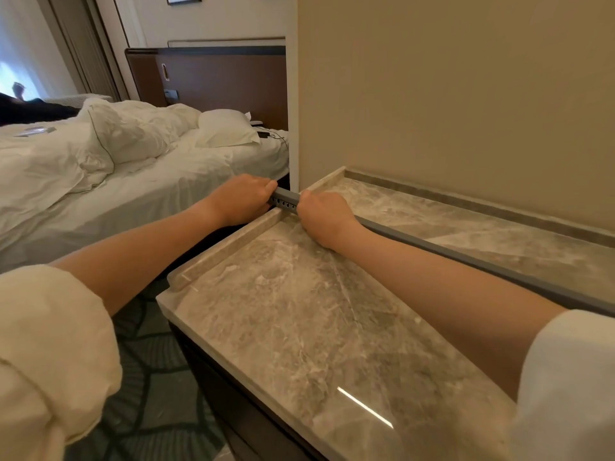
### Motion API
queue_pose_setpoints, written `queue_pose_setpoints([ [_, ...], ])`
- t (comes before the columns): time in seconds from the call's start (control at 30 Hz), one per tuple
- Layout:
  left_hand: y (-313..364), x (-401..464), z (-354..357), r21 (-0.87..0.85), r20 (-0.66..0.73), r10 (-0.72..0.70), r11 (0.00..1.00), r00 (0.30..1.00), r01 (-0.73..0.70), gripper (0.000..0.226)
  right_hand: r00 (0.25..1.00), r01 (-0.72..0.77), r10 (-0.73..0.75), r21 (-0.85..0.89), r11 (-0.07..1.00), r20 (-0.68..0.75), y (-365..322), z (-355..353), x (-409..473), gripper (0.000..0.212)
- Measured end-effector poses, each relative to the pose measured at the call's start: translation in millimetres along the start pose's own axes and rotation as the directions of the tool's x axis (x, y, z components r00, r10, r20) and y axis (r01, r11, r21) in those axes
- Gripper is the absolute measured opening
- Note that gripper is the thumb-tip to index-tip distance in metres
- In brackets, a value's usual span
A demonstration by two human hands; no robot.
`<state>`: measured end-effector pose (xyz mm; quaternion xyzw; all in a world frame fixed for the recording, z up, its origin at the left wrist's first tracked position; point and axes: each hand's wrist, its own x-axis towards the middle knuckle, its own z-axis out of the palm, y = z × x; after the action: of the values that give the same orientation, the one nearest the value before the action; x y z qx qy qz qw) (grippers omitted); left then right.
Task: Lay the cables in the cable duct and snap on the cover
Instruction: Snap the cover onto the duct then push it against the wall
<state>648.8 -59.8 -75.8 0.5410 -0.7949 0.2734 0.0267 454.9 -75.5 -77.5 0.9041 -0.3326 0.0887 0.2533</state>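
Both hands, left hand [244, 197] and right hand [321, 212], gripped the grey cable duct [466, 257] at the counter's [299, 311] far-left corner, apparently snapping the cover; next, pressing along rightward.

A grey-veined marble bench [299, 327] with a raised rim stands against a plain beige wall [466, 94]. Left of the bench lies an unmade bed [133, 181] with white sheets and a pillow [226, 128]; behind the bed rises a dark wood headboard [216, 81]. Patterned green carpet [156, 377] covers the floor below the bench.
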Motion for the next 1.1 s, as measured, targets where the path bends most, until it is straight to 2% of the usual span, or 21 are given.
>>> queue_pose_setpoints([
  [0.17, -4.6, 0.6, 1.9, 0.130, 0.039, 0.061, 0.989, 0.997, -0.066, 0.032, 0.998, 0.054, -0.053, -0.045, 0.997, 0.035, -2.7, 0.8, 4.2, 0.024],
  [0.3, -4.6, 0.3, -0.1, 0.114, 0.038, 0.078, 0.990, 0.996, -0.082, 0.030, 0.997, 0.056, -0.056, 0.006, 0.998, 0.051, 1.0, -1.3, 6.2, 0.023],
  [0.47, -5.0, 2.0, -0.6, 0.089, 0.001, 0.118, 0.989, 0.993, -0.117, 0.026, 0.994, -0.085, 0.069, 0.218, 0.972, 0.082, 5.5, -2.7, 5.6, 0.018],
  [0.57, -7.4, 3.5, -1.3, 0.092, -0.016, 0.113, 0.990, 0.993, -0.112, 0.022, 0.986, -0.146, 0.115, 0.285, 0.947, 0.123, 5.3, -4.7, 6.0, 0.016],
  [0.7, -11.2, 12.0, -7.5, 0.125, 0.098, 0.053, 0.990, 0.994, -0.065, 0.019, 0.968, -0.220, 0.161, 0.348, 0.912, 0.191, 4.2, -6.3, 12.3, 0.011],
  [0.83, -4.5, 32.1, -5.1, -0.117, 0.266, -0.061, 0.989, 0.962, 0.095, 0.010, 0.941, -0.318, 0.243, 0.370, 0.873, 0.237, 4.3, -6.4, 16.7, 0.016],
  [0.9, -1.8, 37.8, -1.6, -0.211, 0.286, -0.094, 0.965, 0.954, 0.158, 0.007, 0.925, -0.363, 0.277, 0.385, 0.848, 0.262, 3.4, -5.8, 18.8, 0.016],
  [1.1, -2.1, 41.9, 9.5, -0.255, 0.274, -0.159, 0.939, 0.949, 0.231, 0.018, 0.928, -0.364, 0.302, 0.354, 0.861, 0.220, 0.2, -0.9, 18.7, 0.013],
])
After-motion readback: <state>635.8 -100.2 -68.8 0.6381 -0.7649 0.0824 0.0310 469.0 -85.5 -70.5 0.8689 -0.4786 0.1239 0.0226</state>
